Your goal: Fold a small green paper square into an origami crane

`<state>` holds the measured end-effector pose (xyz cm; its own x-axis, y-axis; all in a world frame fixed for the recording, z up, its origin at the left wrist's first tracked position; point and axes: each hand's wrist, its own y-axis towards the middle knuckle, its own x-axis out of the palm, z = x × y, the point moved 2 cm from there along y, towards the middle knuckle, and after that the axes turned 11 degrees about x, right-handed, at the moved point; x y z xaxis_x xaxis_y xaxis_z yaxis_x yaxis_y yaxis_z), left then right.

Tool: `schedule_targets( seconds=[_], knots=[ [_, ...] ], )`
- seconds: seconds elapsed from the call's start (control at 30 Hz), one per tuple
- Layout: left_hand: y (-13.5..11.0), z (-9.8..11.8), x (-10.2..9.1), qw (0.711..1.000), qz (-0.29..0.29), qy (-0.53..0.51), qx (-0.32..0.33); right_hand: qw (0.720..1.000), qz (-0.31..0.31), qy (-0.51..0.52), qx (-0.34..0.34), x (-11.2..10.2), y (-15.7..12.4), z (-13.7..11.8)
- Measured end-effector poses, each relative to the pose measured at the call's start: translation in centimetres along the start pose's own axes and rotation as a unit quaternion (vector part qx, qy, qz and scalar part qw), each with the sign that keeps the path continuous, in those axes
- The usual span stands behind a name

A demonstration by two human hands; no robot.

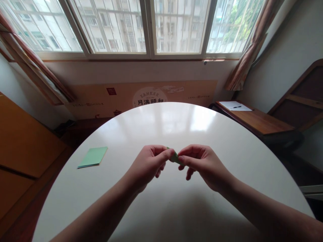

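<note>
A small folded piece of green paper is held up over the white table, between both hands. My left hand pinches its left end between thumb and forefinger. On the other end, my right hand grips the paper with thumb and forefinger, the other fingers loosely curled below. Much of the paper is hidden behind the fingertips, so its exact folded shape does not show. To the left on the table lies a stack of square paper, its top sheet light green.
The round white table spans the view. Beyond it, a printed cardboard panel stands below the window. At the right, a wooden desk carries a white sheet with a pen. An orange-brown cabinet stands at the left.
</note>
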<state>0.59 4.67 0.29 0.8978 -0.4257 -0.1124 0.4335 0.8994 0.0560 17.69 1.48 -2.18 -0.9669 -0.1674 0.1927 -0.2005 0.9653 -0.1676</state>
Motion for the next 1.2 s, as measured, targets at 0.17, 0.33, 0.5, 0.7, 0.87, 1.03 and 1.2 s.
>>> schedule_targets(
  seconds=[0.17,0.33,0.5,0.7,0.87,1.03,1.2],
  knots=[
    [0.02,-0.04,-0.15,1.0,0.004,0.024,0.002,1.0,0.002,-0.009,-0.011,-0.02,-0.07,0.18],
    [0.04,0.04,-0.18,0.999,0.001,0.043,0.017,1.0,-0.002,-0.014,-0.019,0.03,-0.13,0.32],
    [0.07,0.27,-0.13,0.998,0.007,0.056,0.023,1.0,0.0,-0.009,-0.016,0.09,-0.2,0.23],
    [0.1,0.39,-0.16,0.998,0.012,0.054,0.022,0.999,0.01,-0.005,-0.031,0.1,-0.08,0.27],
    [-0.09,0.05,0.19,1.0,0.008,0.024,0.003,0.998,0.034,0.014,-0.055,0.04,-0.08,0.43],
    [-0.33,-0.09,0.7,0.999,0.024,0.027,0.029,0.997,0.037,0.019,-0.066,0.02,-0.19,0.56],
    [-0.38,0.17,0.55,0.997,0.034,0.057,0.048,0.997,0.04,-0.015,-0.062,0.11,-0.23,0.4]
  ],
)
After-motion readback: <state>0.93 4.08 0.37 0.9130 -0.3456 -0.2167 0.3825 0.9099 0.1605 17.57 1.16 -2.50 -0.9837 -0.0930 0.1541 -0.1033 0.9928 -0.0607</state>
